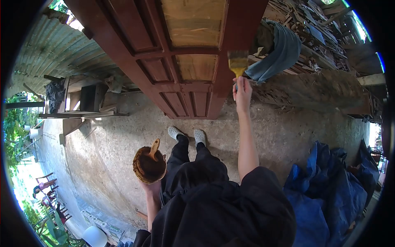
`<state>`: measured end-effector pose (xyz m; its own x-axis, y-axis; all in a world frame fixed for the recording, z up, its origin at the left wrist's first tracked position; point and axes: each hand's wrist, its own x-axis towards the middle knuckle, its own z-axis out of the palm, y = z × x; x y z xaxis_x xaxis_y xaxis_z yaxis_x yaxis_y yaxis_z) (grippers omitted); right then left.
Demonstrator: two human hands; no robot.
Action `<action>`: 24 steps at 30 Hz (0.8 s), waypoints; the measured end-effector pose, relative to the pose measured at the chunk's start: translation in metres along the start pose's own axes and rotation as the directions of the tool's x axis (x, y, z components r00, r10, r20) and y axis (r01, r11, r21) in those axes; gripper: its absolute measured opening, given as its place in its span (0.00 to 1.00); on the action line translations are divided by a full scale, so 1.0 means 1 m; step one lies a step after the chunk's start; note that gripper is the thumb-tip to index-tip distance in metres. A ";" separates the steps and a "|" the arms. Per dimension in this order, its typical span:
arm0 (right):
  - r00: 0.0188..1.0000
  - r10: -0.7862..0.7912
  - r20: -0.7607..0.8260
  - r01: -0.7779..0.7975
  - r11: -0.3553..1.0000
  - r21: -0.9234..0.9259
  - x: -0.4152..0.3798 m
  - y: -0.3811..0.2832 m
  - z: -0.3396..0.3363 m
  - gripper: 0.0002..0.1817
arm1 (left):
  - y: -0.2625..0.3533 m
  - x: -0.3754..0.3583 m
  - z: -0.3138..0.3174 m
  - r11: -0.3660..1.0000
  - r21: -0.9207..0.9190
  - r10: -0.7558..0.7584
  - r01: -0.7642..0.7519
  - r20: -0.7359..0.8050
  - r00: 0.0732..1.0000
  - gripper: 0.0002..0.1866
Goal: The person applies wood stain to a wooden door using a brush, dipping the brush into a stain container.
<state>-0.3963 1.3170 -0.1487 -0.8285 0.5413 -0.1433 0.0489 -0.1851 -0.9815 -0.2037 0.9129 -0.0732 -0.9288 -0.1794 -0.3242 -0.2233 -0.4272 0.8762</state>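
- While dark clothes fill the nearest, lower part of the view, two bare forearms reach forward from them.
- Left hand: cupped around the outside of a bowl, held to the left of the legs. Inside is something dark brown, with a wooden handle sticking up over the rim.
- Right hand: closed around a brush, arm stretched forward, bristles pointing away from the person.
- Pale shoes stand on a concrete floor.
- Just beyond the shoes is the reddish-brown door, with two yellowish panels among its darker ones. The bristles overlap its right edge; whether they touch, I cannot tell.
- To the right, a crumpled blue tarp.
- Farther right, a grey-blue cloth hangs before a heap of scrap wood.
- On the far left, a wooden bench, corrugated metal and bright greenery.
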 end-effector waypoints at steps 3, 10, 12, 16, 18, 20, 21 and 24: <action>0.999 -0.017 0.030 0.018 1.000 -0.020 0.010 0.115 -0.017 0.20 | -0.008 0.001 -0.022 0.996 0.083 0.013 -0.020 0.080 0.997 0.32; 0.987 0.138 -0.084 -0.160 0.916 -0.369 -0.043 0.259 -0.061 0.20 | 0.005 -0.007 -0.026 0.965 -0.245 -0.066 0.096 0.129 0.990 0.30; 0.939 -0.079 -0.334 -0.247 0.521 -0.817 -0.049 0.275 -0.067 0.18 | -0.002 -0.008 -0.033 0.964 -0.255 -0.063 0.071 0.038 0.997 0.31; 0.865 -0.075 -0.495 -0.334 0.649 -0.683 -0.049 0.233 -0.033 0.19 | -0.010 -0.016 -0.052 0.962 -0.270 -0.064 0.032 -0.110 0.992 0.31; 0.927 0.116 -0.358 -0.363 0.521 -0.773 -0.049 0.200 0.010 0.22 | -0.008 -0.019 -0.062 0.961 -0.271 -0.055 0.060 0.027 0.998 0.30; 0.886 0.120 -0.448 -0.437 0.542 -0.718 -0.048 0.197 0.063 0.20 | -0.001 -0.019 -0.061 0.949 -0.304 -0.069 0.082 0.055 0.996 0.30; 0.890 0.060 -0.453 -0.415 0.522 -0.746 -0.047 0.209 0.088 0.20 | 0.002 -0.018 -0.061 0.937 -0.334 -0.083 0.107 0.086 0.993 0.29; 0.913 0.001 -0.409 -0.321 0.620 -0.716 -0.071 0.207 0.162 0.18 | 0.000 -0.011 -0.060 1.000 -0.020 -0.008 0.007 -0.064 0.998 0.30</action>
<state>-0.4180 1.1073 -0.3210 -0.5283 0.8290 -0.1832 0.6952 0.2985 -0.6539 -0.1752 0.8614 -0.0909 -0.9060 -0.2326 -0.3535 -0.2235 -0.4463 0.8665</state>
